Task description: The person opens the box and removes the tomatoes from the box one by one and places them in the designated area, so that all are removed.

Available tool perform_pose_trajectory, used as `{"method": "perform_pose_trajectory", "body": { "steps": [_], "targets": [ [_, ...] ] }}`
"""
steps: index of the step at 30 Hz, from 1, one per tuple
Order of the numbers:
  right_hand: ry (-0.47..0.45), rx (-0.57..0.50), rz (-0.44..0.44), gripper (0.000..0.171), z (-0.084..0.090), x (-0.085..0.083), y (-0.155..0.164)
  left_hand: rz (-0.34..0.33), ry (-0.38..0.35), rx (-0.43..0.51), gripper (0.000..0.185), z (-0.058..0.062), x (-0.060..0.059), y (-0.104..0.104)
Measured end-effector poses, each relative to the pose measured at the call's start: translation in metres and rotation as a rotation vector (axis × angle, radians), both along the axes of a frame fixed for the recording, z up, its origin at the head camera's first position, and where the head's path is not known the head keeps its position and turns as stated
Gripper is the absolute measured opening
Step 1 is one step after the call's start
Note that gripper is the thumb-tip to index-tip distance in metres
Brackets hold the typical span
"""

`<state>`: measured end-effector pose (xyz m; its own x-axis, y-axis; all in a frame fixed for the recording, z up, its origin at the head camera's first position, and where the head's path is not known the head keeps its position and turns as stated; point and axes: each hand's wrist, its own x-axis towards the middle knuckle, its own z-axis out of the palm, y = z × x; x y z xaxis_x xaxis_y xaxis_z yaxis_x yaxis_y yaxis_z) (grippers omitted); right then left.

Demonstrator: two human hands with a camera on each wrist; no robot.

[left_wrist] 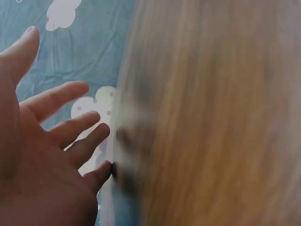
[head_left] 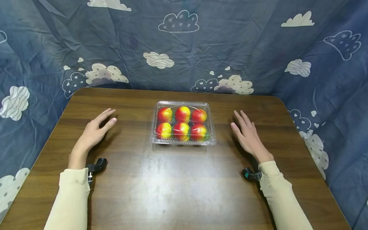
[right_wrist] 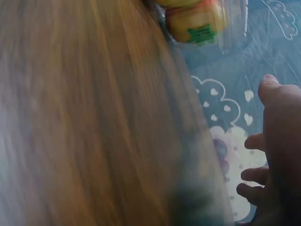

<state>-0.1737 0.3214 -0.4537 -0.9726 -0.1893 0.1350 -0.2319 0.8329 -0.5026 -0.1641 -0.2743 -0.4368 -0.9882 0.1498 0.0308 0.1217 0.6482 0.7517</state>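
A clear plastic clamshell box [head_left: 155, 139] with its lid down sits toward the back middle of the table. Inside it several red-and-yellow fruits [head_left: 182, 114], which look like nectarines or peaches, lie in two rows. To the left of the box my left hand [head_left: 93, 132] holds nothing, its fingers extended and spread in the left wrist view. My right hand [head_left: 248, 135] is on the other side, nearer the box, likewise with straight fingers and nothing in it. A corner of the box with a green mark on one fruit [right_wrist: 197, 23] shows in the right wrist view.
The brown wooden table [head_left: 172, 191] has a glossy surface with a bright reflection in front of the box. A blue cloth [head_left: 178, 41] with white cloud prints hangs behind the table and along both sides. Each wrist wears a black strap device [head_left: 99, 165].
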Motion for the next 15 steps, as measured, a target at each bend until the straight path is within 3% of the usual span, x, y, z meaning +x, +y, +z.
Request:
{"method": "perform_pose_trajectory", "body": {
  "steps": [15],
  "targets": [
    [0.039, -0.143, 0.052, 0.061, 0.008, -0.004, -0.032, -0.051, -0.019, 0.145, 0.051, -0.016, -0.007, 0.025]
  ]
}}
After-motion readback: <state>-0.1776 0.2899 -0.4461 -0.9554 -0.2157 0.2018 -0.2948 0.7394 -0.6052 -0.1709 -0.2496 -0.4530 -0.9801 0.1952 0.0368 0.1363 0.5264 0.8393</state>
